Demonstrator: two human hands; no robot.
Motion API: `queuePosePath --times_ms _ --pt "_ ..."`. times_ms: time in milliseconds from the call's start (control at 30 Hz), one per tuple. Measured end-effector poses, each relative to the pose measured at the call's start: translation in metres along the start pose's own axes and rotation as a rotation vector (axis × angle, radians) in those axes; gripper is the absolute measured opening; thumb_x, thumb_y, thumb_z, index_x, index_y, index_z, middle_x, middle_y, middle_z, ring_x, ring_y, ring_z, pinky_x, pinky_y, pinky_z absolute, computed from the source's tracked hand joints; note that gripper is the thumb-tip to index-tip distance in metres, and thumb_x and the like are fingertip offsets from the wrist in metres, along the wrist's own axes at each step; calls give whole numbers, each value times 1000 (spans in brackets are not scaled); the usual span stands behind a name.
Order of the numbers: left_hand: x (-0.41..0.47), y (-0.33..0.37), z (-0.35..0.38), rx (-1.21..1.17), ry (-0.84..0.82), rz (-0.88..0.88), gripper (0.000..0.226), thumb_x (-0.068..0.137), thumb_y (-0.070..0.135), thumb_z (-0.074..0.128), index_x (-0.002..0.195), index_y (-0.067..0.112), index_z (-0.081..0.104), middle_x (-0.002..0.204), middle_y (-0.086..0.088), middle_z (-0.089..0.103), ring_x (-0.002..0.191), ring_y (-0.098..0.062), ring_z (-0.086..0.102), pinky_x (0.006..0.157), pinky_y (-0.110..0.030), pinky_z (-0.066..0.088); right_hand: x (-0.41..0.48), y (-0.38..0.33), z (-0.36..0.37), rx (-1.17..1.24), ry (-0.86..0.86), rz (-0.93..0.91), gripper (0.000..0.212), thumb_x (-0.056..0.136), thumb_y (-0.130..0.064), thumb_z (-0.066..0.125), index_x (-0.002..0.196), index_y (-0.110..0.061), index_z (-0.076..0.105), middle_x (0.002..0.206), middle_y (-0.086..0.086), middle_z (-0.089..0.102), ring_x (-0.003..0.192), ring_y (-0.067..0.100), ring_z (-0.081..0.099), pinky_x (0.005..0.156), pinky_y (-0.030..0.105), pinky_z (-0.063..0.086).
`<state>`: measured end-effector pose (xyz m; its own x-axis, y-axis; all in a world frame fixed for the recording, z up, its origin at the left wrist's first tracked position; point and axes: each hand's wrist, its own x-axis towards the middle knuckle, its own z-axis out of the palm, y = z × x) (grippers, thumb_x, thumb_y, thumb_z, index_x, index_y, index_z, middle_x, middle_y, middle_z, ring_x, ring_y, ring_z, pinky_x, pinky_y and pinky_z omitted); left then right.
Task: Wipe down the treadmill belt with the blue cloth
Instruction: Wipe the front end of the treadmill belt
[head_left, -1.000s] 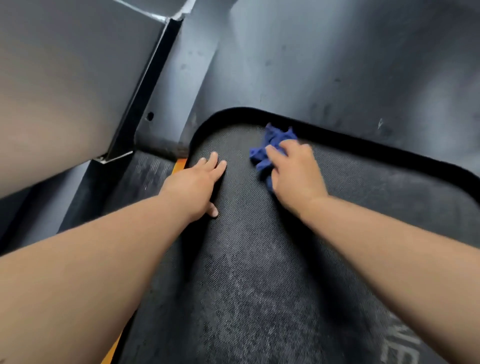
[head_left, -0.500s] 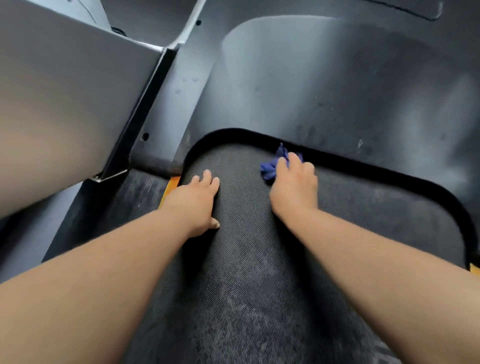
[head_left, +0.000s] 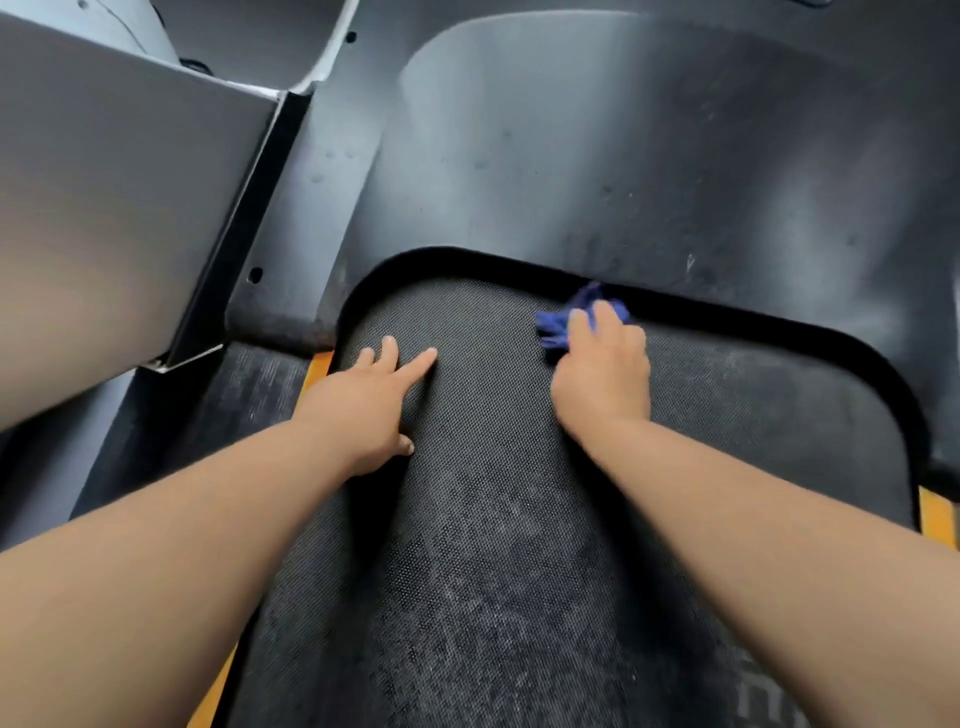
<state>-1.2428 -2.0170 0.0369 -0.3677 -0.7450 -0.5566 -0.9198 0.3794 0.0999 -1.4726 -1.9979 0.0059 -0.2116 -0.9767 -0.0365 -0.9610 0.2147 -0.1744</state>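
- The black textured treadmill belt (head_left: 493, 545) fills the lower frame, its far end curving under the dark motor cover (head_left: 623, 156) at 12 o'clock. More of that cover shows than a second ago.
- A grey upright panel (head_left: 104, 208) stands at 10 o'clock, beside the side rail (head_left: 260, 379) and its orange strip (head_left: 319, 364).
- The left hand (head_left: 363, 410) lies palm-down on the belt near its left edge, holding nothing. Its fingers are now spread, the forefinger pointing toward 1 o'clock, where half a second ago they lay close together.
- The right hand (head_left: 602, 379), at 3 o'clock from the left and well apart from it, grips the cloth with curled fingers and presses it to the belt. It has slid a little to the right along the belt's far end.
- The blue cloth (head_left: 556, 325) is bunched under those fingers, showing at the hand's 11 o'clock. Less of it shows than a second ago, and its tip now reaches the black gap below the cover.
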Motion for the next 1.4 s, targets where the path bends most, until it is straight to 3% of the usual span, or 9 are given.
queuePosePath --times_ms 167,433,667,733,867,933,1133,1300,1400 --pt "-1 -4 -2 -22 -68 -16 101 83 44 68 151 33 -6 160 -3 -10 147 -22 3 113 -39 26 -1 -49 13 -5 -105 -556 49 79 -17 50 127 -14 56 141 5 48 100 35 52 80 43 47" --pt "4 -2 -1 62 -61 -25 91 88 36 62 152 26 -2 159 -8 -8 146 -26 12 109 -43 33 5 2 -2 -22 -63 -3 46 81 -13 49 127 -18 52 143 0 40 100 35 45 82 40 41" --pt "-2 -3 -2 -21 -46 -30 88 89 35 63 152 29 1 160 -5 -8 147 -23 9 112 -36 26 -50 -1 8 13 -108 -795 52 72 -28 39 116 -21 66 132 -3 59 91 25 59 70 34 49" --pt "-2 -1 -2 -26 -29 -39 85 89 36 61 152 30 4 160 -6 -7 147 -24 9 112 -38 27 -33 27 4 -31 -45 -711 51 71 -25 41 115 -23 66 132 -4 58 89 29 59 70 37 53" --pt "-4 12 3 -118 -21 -54 84 89 38 60 152 30 6 159 -13 -3 147 -29 2 116 -44 22 -1 50 -15 -28 -34 -85 46 79 -14 47 123 -22 58 141 -3 47 103 37 49 82 44 47" --pt "-7 16 9 -156 2 -50 88 88 36 62 152 26 2 158 -13 -5 147 -27 -3 116 -44 20 -19 29 -17 -22 -41 -135 42 76 -16 39 113 -22 58 134 -3 49 97 37 50 75 43 46" --pt "-13 18 17 -141 29 -51 85 90 31 61 152 18 5 158 -13 -12 147 -26 -4 118 -42 16 -58 21 4 -26 -148 -864 53 71 -26 36 115 -22 66 131 -2 59 90 28 61 67 37 52" --pt "-14 23 14 -128 -12 -67 84 91 28 58 152 16 3 157 -17 -14 146 -30 -6 116 -48 19 1 65 -19 -155 -77 -191 53 80 -15 52 133 -22 49 147 -5 39 105 35 49 82 42 45" --pt "-13 27 13 -133 -16 -83 82 91 25 55 152 14 3 156 -18 -14 146 -31 -6 116 -49 20 -23 41 -19 -153 -65 -224 46 75 -12 56 120 -19 51 137 -1 43 94 33 49 71 40 45"
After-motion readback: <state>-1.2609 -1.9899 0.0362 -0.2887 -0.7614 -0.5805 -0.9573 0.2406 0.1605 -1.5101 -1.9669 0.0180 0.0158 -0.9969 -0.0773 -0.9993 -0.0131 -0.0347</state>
